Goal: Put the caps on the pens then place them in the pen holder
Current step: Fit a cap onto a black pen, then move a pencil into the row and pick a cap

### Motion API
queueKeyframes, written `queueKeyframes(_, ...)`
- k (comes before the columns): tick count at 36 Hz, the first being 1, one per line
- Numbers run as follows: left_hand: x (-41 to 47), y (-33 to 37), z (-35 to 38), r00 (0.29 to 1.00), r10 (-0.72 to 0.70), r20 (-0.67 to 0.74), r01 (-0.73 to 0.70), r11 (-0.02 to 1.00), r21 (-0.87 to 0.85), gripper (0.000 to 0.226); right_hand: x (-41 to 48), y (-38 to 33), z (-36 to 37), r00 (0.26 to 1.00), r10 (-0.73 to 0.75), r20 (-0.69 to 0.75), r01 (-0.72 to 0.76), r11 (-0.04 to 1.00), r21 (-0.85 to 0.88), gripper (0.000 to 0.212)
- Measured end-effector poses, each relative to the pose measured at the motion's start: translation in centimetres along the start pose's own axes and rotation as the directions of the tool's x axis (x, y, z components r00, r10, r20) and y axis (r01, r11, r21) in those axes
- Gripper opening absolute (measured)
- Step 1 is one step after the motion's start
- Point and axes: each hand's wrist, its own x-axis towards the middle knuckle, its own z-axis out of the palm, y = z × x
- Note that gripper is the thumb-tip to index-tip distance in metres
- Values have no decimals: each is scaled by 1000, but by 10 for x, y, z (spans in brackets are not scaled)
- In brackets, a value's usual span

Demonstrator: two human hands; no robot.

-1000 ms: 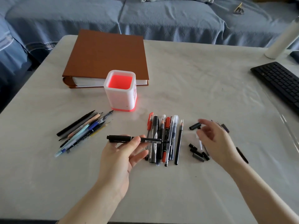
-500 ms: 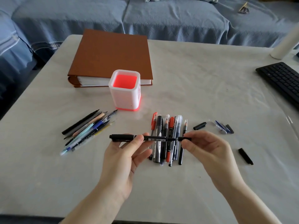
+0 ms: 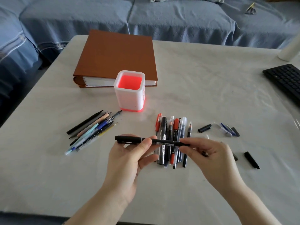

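One view only is taken, from the head, pointed forward and down, close above the left hand point(image 3: 128, 161) and right hand point(image 3: 215, 159), the sofa point(image 3: 178, 21) seen far.

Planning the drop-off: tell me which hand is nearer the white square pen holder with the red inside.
Left. The left hand is directly on the person's side of the white square pen holder; the right hand is farther off to its right. Both pinch the slim black pen.
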Motion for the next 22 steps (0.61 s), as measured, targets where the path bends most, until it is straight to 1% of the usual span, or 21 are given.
queueKeyframes(2, 0, -1, 0, 1000, 10, 5, -10, 1000, 24, 24, 0, 2, -1, 986, -165, 19, 165, 962, -217, 15)
queueKeyframes(3, 0, -1, 0, 1000, 14, 7, -14, 999, 30, 26, 1, 4, -1, 972, -229, 46, 233, 927, -293, 12)
queueKeyframes(5, -1, -2, 0, 1000, 22, 12, -23, 999, 32, 28, 1, 9, -1, 950, -298, 92, 311, 884, -348, 16)
queueKeyframes(7, -1, -2, 1, 999, 35, 16, -36, 999, 36, 29, 0, 12, 0, 941, -324, 97, 337, 878, -341, 20)
queueKeyframes(10, 1, -4, -1, 999, 48, 19, -49, 997, 59, 30, -1, 13, 1, 944, -308, 114, 329, 895, -302, 12)
queueKeyframes(12, 5, -7, -5, 999, 26, 37, -29, 996, 82, 30, -3, 14, 2, 952, -246, 184, 294, 905, -309, 17)
queueKeyframes(14, 9, -9, -8, 999, -4, 54, -4, 991, 137, 29, -3, 19, 3, 951, -165, 261, 260, 884, -388, 18)
queueKeyframes(16, 12, -12, -10, 999, 5, 38, -14, 970, 243, 25, -5, 24, 7, 938, -121, 326, 279, 822, -497, 13)
queueKeyframes(18, 16, -13, -12, 998, 46, 31, -54, 930, 363, 19, -6, 25, 13, 927, -126, 354, 312, 783, -538, 12)
queueKeyframes(20, 23, -10, -16, 995, 73, 75, -100, 879, 466, 15, -7, 23, 17, 932, -112, 345, 281, 824, -492, 14)
queueKeyframes(21, 27, -8, -19, 990, 92, 111, -137, 845, 516, 14, -6, 22, 19, 939, -80, 335, 238, 854, -463, 12)
queueKeyframes(22, 33, -6, -25, 980, 133, 146, -194, 791, 581, 12, -5, 22, 20, 946, -42, 321, 189, 878, -440, 10)
